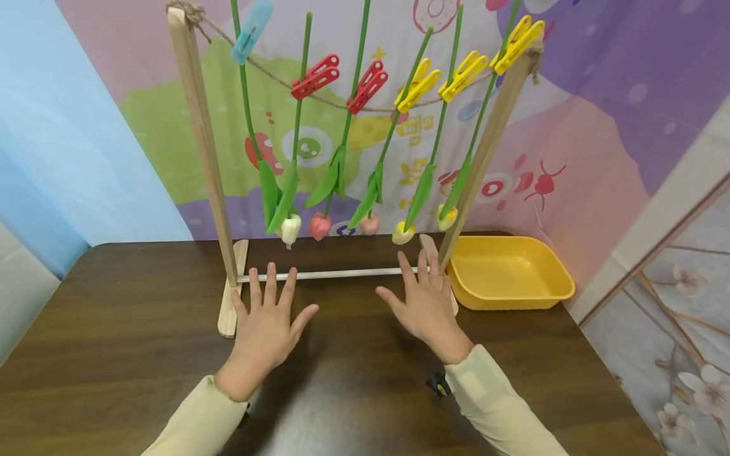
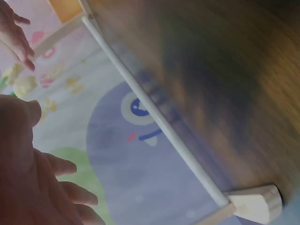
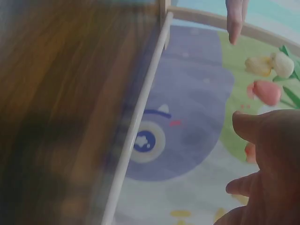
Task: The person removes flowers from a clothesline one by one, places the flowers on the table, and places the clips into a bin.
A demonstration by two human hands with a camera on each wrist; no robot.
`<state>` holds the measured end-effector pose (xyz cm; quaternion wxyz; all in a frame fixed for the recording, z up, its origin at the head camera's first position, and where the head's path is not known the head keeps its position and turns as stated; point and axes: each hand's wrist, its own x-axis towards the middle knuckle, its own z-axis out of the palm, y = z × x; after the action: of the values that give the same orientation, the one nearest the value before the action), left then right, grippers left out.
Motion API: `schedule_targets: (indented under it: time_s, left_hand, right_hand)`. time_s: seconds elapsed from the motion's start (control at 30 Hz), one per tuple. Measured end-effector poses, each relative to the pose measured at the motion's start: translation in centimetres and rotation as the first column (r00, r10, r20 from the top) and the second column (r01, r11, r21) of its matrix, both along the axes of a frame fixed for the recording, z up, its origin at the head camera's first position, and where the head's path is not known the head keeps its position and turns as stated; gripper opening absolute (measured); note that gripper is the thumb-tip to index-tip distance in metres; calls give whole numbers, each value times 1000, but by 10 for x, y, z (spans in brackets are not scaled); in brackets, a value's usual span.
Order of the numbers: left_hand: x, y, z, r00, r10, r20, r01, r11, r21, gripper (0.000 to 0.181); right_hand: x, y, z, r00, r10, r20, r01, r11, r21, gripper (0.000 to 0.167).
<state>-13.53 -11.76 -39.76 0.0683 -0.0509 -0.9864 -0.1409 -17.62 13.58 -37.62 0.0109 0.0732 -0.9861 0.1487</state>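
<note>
Both hands are spread with fingers extended and hold nothing. My left hand (image 1: 263, 330) hovers near the left foot (image 1: 228, 320) of a wooden frame; my right hand (image 1: 426, 310) is by the right post (image 1: 485, 152). Whether either touches the white crossbar (image 1: 342, 273) I cannot tell. Artificial tulips hang head down from a twine line (image 1: 274, 77): a white tulip (image 1: 291, 229), a red-pink tulip (image 1: 320, 226), a pale pink tulip (image 1: 369, 223) and yellow ones (image 1: 403, 232). A blue clothespin (image 1: 251, 31), two red clothespins (image 1: 315, 77) and three yellow clothespins (image 1: 419, 85) clip the stems.
A yellow plastic basin (image 1: 513, 272) stands on the brown table (image 1: 353, 405) to the right of the frame. Behind hangs a cartoon-printed cloth (image 1: 154, 120). A wall with a blossom pattern (image 1: 692, 316) is at the right.
</note>
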Motion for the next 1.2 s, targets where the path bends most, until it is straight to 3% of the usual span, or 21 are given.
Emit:
schedule_targets:
  time_s: [0.3, 0.4, 0.5, 0.6, 0.7, 0.8, 0.87, 0.97, 1.1, 1.2]
  left_hand:
    - [-5, -24, 3, 999, 31, 11, -31, 999, 43, 73]
    - [-6, -34, 3, 998, 51, -26, -49, 996, 70, 70]
    - [-8, -43, 0, 992, 78, -100, -66, 991, 118, 63]
    - [-11, -51, -6, 977, 108, -185, -77, 983, 167, 53]
    - [-14, -57, -12, 958, 141, -248, -88, 973, 214, 45]
    - [-18, -63, -15, 942, 179, -285, -106, 961, 256, 41]
    - [-21, -66, -14, 939, 207, -276, -122, 947, 296, 40]
    - [-25, -70, -13, 945, 241, -223, -140, 911, 388, 43]
    - [-32, -73, -11, 953, 269, -140, -163, 843, 512, 49]
    - [-37, -75, -9, 947, 297, -125, -177, 803, 569, 51]
  right_hand:
    - [-14, 30, 14, 984, -26, -179, 22, 999, -23, 74]
    - [-21, 41, 16, 956, -34, -292, 19, 998, -52, 69]
    - [-27, 51, 16, 911, -72, -407, 28, 993, -113, 61]
    - [-32, 60, 15, 882, -133, -452, 48, 980, -195, 54]
    - [-37, 67, 14, 883, -186, -432, 73, 961, -266, 53]
    - [-42, 72, 14, 905, -220, -364, 93, 937, -336, 56]
    - [-46, 74, 14, 921, -236, -311, 100, 913, -396, 59]
    - [-54, 79, 13, 940, -255, -227, 107, 851, -513, 64]
    - [-65, 83, 13, 951, -276, -136, 133, 768, -627, 67]
    - [-71, 82, 15, 954, -282, -99, 151, 741, -654, 67]
